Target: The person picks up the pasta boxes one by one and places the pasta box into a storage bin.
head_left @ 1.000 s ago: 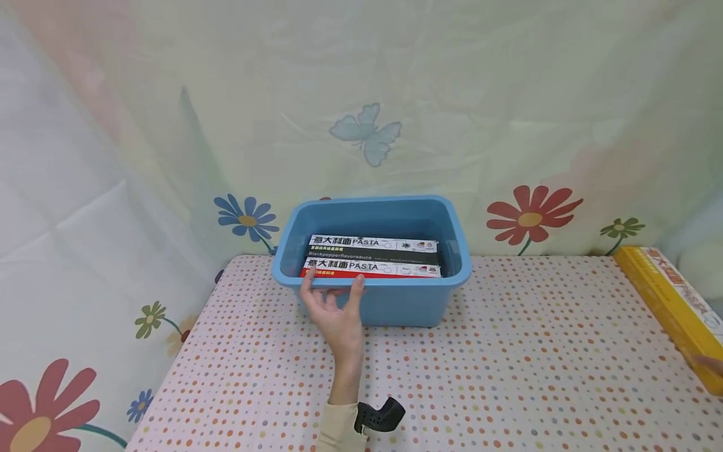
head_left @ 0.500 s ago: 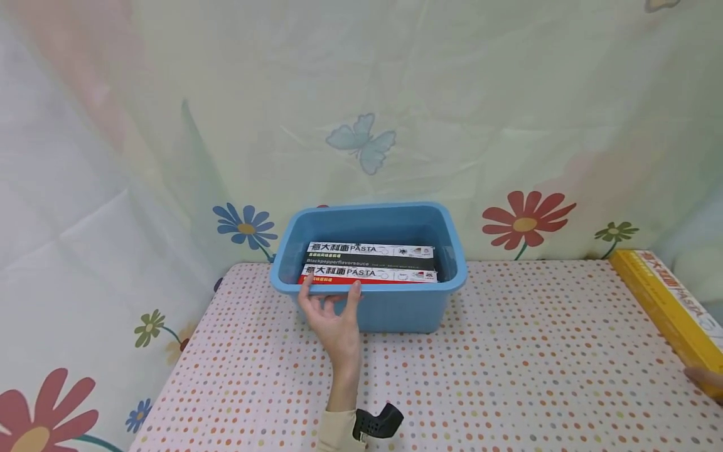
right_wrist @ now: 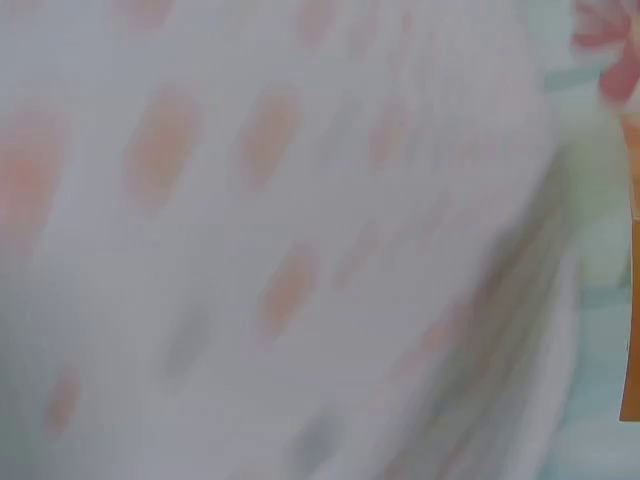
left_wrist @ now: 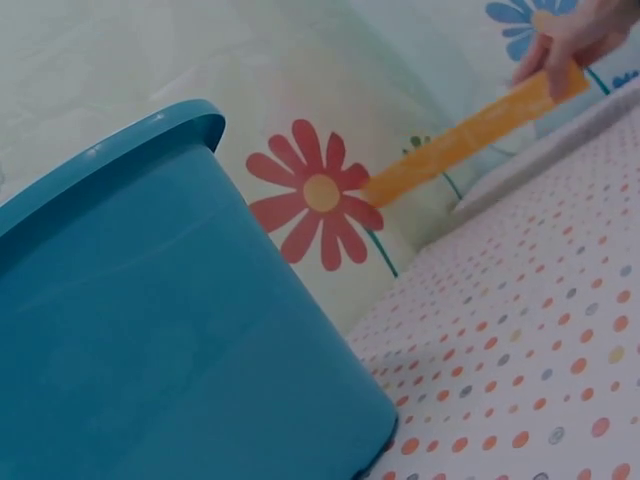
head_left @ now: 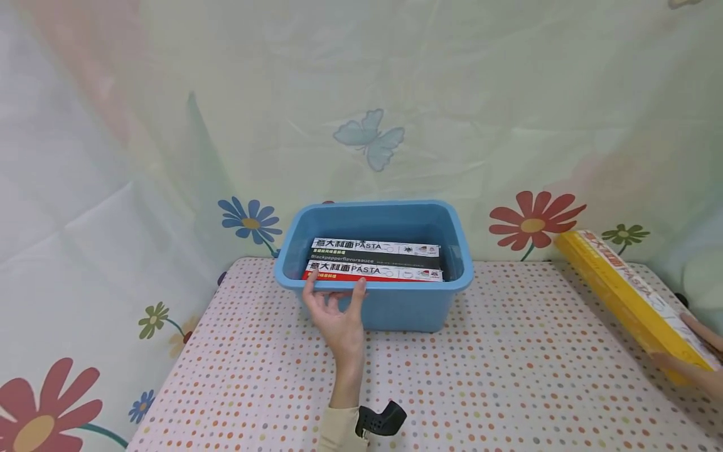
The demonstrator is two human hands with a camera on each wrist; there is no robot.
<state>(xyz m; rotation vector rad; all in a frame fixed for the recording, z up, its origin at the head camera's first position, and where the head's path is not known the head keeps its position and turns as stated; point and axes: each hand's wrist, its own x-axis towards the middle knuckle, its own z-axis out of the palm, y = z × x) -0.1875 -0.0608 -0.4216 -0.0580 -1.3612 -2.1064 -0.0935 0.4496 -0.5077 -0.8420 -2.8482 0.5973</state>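
Note:
A blue plastic basin [head_left: 390, 307] stands on the table, with two pasta boxes lying flat inside, a black-and-white one [head_left: 395, 255] behind a red-and-white one [head_left: 384, 272]. My left hand [head_left: 339, 326] holds the basin's front rim near its left end, one finger over the edge and the thumb against it. At the far right my right hand [head_left: 691, 375] grips the near end of a yellow pasta box [head_left: 627, 307], thumb on one side and fingers on the other. This box hangs tilted above the table, as the left wrist view shows; only a sliver enters the right wrist view.
The table [head_left: 508, 376] has a dotted cloth. A flowered curtain [head_left: 254, 94] rises right behind the basin and along both sides. A black wrist mount [head_left: 381, 419] sits on my left sleeve.
My right hand has lifted the yellow pasta box off the table's right side and moved it leftward. The left hand stays on the basin's rim; the head view shifts slightly.

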